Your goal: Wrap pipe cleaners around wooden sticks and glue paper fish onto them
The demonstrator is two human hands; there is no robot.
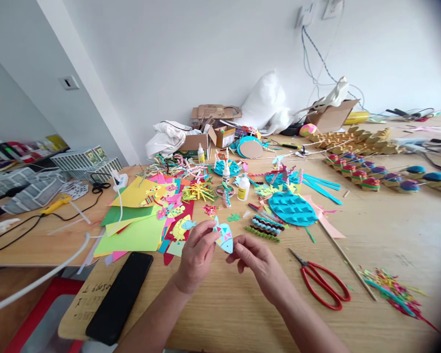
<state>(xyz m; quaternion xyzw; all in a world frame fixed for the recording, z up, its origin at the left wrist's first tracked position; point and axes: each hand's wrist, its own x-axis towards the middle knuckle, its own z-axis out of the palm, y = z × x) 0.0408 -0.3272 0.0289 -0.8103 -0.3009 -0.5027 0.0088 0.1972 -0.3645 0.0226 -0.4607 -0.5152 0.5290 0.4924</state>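
A light blue paper fish (226,241) with pink and teal triangles is upheld above the table's front half. My left hand (196,256) pinches it by the tail end between thumb and fingers. At its head end, my right hand (256,262) has curled fingers closed at the edge of the paper. Just beyond lie braided yarn strips (266,226) and small green paper scraps (233,217). To the left are yellow paper fish (181,228) with a small blue one on top. Red-handled scissors (321,282) rest to the right of my right hand.
Coloured paper sheets (135,235) and a black phone (119,296) are on the left. Glue bottles (243,189) stand mid-table. A blue-painted egg carton piece (293,208), a wooden stick (347,260) and paper shreds (393,293) lie right. Boxes (194,142) line the wall.
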